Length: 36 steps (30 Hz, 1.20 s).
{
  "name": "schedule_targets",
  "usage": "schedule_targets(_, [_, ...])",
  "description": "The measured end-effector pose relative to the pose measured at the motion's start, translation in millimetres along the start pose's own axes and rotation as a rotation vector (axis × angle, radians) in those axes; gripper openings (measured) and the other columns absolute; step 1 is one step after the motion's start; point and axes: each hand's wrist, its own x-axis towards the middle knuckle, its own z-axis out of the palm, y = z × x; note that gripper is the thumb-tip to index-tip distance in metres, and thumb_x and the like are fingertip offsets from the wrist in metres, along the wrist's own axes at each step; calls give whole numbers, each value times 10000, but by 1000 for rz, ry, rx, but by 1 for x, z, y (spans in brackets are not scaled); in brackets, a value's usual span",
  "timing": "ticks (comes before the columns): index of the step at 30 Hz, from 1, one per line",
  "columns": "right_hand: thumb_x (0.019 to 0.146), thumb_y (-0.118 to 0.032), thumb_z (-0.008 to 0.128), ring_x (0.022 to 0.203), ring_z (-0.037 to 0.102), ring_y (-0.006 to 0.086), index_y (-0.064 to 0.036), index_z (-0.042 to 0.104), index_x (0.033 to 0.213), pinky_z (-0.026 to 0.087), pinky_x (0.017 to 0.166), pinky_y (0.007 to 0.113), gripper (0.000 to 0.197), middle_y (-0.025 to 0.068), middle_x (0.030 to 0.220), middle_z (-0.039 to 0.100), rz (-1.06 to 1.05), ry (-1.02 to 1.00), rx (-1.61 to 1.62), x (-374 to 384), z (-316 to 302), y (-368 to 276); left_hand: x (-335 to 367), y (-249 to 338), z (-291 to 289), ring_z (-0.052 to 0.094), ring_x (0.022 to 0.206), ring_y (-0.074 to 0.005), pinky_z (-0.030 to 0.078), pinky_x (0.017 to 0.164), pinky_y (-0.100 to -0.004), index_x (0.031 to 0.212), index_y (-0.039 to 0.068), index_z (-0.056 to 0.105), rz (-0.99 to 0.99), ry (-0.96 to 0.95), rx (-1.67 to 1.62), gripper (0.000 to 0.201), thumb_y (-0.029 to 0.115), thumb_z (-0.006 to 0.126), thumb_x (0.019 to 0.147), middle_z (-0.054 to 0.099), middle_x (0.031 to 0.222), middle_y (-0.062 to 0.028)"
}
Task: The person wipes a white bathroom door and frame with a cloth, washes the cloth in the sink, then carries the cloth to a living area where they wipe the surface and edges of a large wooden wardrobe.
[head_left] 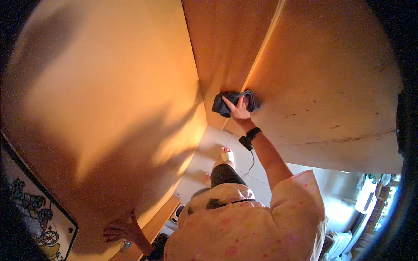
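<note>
My right hand (239,110) presses a dark grey cloth (221,107) against the wooden surface, over the pale vertical edge strip (264,45) of a wooden panel. Its fingers are spread over the folded cloth, and part of the cloth bunches up beside the fingertips. On that wrist sits a black band with a dark box-like piece (245,142), from which a thin cable hangs. Down at the lower left, my left hand (118,230) lies in shadow with its fingers spread, against or close to the large light wooden panel (117,65). It holds nothing.
A wooden panel (331,78) with dark marks and a long scratch rises on the right. A dark-edged picture panel (39,213) is at the lower left. Pale floor tiles (257,185) and my foot (226,154) show below; shelves with assorted items (374,209) stand lower right.
</note>
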Motion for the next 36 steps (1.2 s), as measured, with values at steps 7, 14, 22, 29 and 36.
schedule_targets(7, [850,-97,479,1169,438,488,-404,323,1419,328,1041,502,665,366,1321,341,59,140,123,-44,95,3,9,0,-13,23,1329,-580,71,1002,-743,1448,-55,69,11,-67,79,1360,875,525,567,29,1479,-336])
schedule_targets(14, [760,59,459,1201,436,428,-299,449,1363,432,964,460,702,236,1433,297,195,191,289,-58,60,-24,6,1,-7,24,1326,-585,76,993,-752,1452,-42,54,-48,-91,73,1353,853,559,571,1,1479,-334])
schedule_targets(22, [619,130,420,1077,488,417,-41,601,1164,389,987,425,600,212,1159,478,248,363,982,-30,-56,-30,6,1,-14,25,1338,-567,71,998,-750,1460,-10,23,-43,-123,33,1346,828,595,574,-20,1480,-334])
schedule_targets(29, [610,133,470,1158,454,431,-106,563,1254,404,974,426,693,238,1185,431,158,452,773,-27,-45,-47,16,5,-22,15,1349,-549,67,1001,-749,1458,-10,15,-16,-89,26,1361,825,608,564,-37,1473,-346])
schedule_targets(36, [708,-10,626,1058,526,407,-151,518,1292,481,864,449,610,219,1276,435,-182,220,390,16,39,-46,14,-1,-35,-6,1350,-549,66,1010,-735,1456,-20,-31,-39,-135,24,1406,841,600,540,-64,1472,-347])
